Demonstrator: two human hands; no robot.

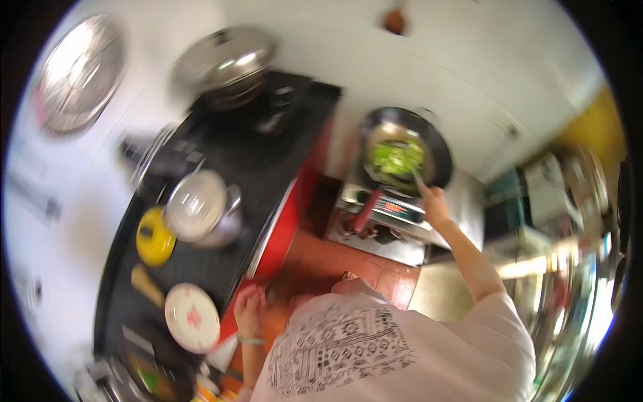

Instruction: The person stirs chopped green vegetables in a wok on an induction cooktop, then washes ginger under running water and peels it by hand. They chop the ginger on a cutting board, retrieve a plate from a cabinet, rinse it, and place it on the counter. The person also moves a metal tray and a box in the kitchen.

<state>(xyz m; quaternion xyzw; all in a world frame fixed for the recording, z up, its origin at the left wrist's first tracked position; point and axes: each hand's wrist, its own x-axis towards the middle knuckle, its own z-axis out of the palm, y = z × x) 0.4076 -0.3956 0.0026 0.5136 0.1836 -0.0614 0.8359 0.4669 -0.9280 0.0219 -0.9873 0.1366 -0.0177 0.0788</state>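
Chopped green vegetables (398,157) lie in the bottom of a dark wok (439,145) on a metal gas stove (382,246). My right hand (435,206) is closed around the handle of a cooking utensil (418,179), whose far end reaches into the vegetables. The wok's red-sleeved handle (367,211) points towards me with no hand on it. My left hand (249,301) hangs beside the edge of the black counter, near a white plate with a red pattern (192,318). Blur hides whether its fingers are apart.
On the black counter (236,161) to my left stand a lidded metal pot (236,60), a light-coloured pot (197,206), a yellow lid-like item (155,236) and a knife (138,339). A round metal lid (83,75) hangs on the wall. Shelved items (547,186) are at the right.
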